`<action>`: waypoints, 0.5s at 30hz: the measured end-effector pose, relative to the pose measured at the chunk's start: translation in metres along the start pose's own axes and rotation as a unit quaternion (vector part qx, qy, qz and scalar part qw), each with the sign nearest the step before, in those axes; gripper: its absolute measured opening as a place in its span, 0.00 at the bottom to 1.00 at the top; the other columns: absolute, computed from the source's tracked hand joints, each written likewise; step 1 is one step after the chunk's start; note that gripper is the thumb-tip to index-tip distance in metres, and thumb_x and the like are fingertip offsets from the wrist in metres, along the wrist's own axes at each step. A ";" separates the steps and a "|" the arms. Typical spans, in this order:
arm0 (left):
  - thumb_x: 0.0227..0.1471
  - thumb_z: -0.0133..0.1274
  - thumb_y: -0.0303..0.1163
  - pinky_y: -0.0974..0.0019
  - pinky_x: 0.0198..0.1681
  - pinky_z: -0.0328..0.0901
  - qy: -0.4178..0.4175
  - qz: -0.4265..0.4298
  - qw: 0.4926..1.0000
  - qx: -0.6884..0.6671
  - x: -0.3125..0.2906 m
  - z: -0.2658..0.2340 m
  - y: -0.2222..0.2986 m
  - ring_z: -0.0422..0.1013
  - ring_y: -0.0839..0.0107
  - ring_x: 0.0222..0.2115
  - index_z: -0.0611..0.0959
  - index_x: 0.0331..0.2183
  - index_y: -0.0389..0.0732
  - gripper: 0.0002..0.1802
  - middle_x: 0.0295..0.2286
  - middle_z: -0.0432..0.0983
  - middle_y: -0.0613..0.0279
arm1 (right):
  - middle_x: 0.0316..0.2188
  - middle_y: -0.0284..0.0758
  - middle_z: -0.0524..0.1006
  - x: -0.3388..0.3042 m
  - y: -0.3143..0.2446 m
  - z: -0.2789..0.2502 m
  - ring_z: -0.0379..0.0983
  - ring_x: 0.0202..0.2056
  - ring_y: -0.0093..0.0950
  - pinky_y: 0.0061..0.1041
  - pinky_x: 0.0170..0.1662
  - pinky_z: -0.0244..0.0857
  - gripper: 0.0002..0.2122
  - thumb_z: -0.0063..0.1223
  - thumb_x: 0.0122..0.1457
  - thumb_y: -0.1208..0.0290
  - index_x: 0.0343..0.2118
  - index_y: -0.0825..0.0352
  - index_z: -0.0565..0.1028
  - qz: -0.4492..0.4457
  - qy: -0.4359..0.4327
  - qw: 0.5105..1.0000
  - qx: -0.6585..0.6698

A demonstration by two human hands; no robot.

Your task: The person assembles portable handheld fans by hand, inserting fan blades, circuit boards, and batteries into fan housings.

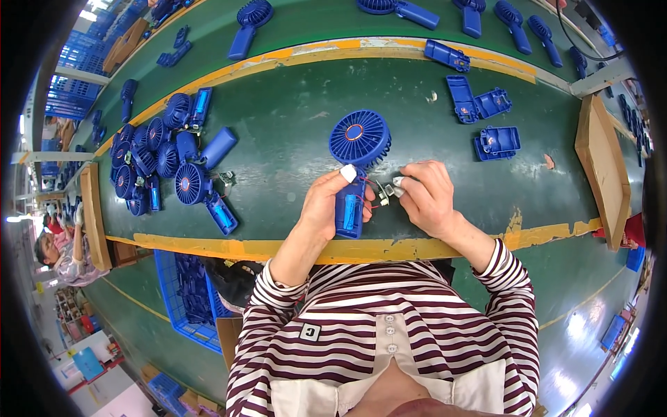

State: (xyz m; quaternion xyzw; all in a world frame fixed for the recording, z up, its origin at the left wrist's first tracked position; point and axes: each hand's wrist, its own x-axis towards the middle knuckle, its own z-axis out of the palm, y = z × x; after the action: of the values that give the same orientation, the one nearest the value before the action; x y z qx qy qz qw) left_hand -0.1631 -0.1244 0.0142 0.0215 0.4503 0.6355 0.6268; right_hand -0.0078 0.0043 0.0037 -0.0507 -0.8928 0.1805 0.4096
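Note:
My left hand [321, 203] is closed around the handle of a blue handheld fan [359, 137], its round grille pointing away from me. The handle is open toward me and shows a blue battery cell [349, 210] inside. Thin red wires run from it to a small circuit board [385, 190] just right of the handle. My right hand [429, 197] pinches at the outer edge of that board, fingertips together. White covers wrap my left thumb and some right fingertips. The fingers of my left hand behind the handle are partly hidden.
Several blue fans [167, 161] lie piled at the left, some with open handles. Empty blue housing shells [498, 142] lie at the right. A cardboard divider [603, 170] stands at the right end. Beyond the yellow edge, more fans [251, 14] lie on a green belt. A blue crate [174, 306] sits below the table.

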 end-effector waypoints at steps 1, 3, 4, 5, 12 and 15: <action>0.53 0.45 0.38 0.65 0.19 0.70 -0.015 0.005 1.000 -0.016 0.001 -0.002 0.000 0.72 0.65 0.17 0.74 0.31 0.32 0.16 0.22 0.74 0.52 | 0.30 0.39 0.70 -0.001 0.000 0.000 0.68 0.28 0.36 0.32 0.31 0.61 0.12 0.54 0.32 0.83 0.26 0.70 0.70 -0.011 0.007 1.000 0.004; 0.53 0.46 0.38 0.65 0.19 0.70 -0.031 0.009 0.999 -0.031 0.002 -0.005 -0.001 0.72 0.65 0.17 0.74 0.32 0.32 0.16 0.22 0.74 0.52 | 0.31 0.39 0.70 -0.002 -0.001 0.001 0.68 0.28 0.36 0.32 0.32 0.62 0.12 0.54 0.32 0.83 0.26 0.70 0.70 -0.022 0.013 1.000 0.006; 0.53 0.46 0.39 0.65 0.19 0.70 -0.040 0.005 0.998 -0.037 0.002 -0.005 -0.001 0.72 0.64 0.17 0.74 0.32 0.32 0.16 0.22 0.74 0.52 | 0.32 0.39 0.71 -0.002 -0.003 0.002 0.68 0.29 0.36 0.33 0.33 0.62 0.13 0.55 0.32 0.82 0.26 0.70 0.70 -0.016 0.024 1.000 0.001; 0.53 0.46 0.39 0.65 0.19 0.70 -0.049 0.002 0.998 -0.043 0.003 -0.005 -0.001 0.72 0.64 0.16 0.74 0.32 0.32 0.16 0.22 0.74 0.52 | 0.32 0.40 0.71 -0.001 -0.004 0.004 0.68 0.30 0.36 0.34 0.34 0.63 0.13 0.56 0.32 0.81 0.26 0.70 0.71 -0.011 0.035 0.999 -0.004; 0.55 0.36 0.33 0.63 0.18 0.72 -0.035 -0.017 0.998 -0.049 -0.002 0.009 -0.017 0.73 0.61 0.17 0.72 0.36 0.31 0.15 0.22 0.73 0.51 | 0.34 0.35 0.73 0.022 -0.021 0.008 0.69 0.35 0.31 0.39 0.46 0.58 0.12 0.56 0.33 0.73 0.26 0.66 0.73 -0.054 0.023 0.997 0.048; 0.54 0.35 0.30 0.65 0.18 0.72 -0.031 -0.041 0.999 -0.002 -0.004 0.013 -0.018 0.73 0.63 0.18 0.72 0.37 0.31 0.14 0.23 0.73 0.52 | 0.34 0.35 0.72 0.028 -0.021 0.009 0.69 0.34 0.30 0.40 0.48 0.57 0.12 0.56 0.33 0.73 0.26 0.66 0.72 -0.058 -0.017 0.997 0.056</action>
State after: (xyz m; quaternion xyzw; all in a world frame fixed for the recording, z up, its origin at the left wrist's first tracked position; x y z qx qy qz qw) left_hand -0.1403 -0.1238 0.0135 0.0221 0.4300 0.6092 0.6659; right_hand -0.0321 -0.0111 0.0259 0.0274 -0.8898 0.2066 0.4061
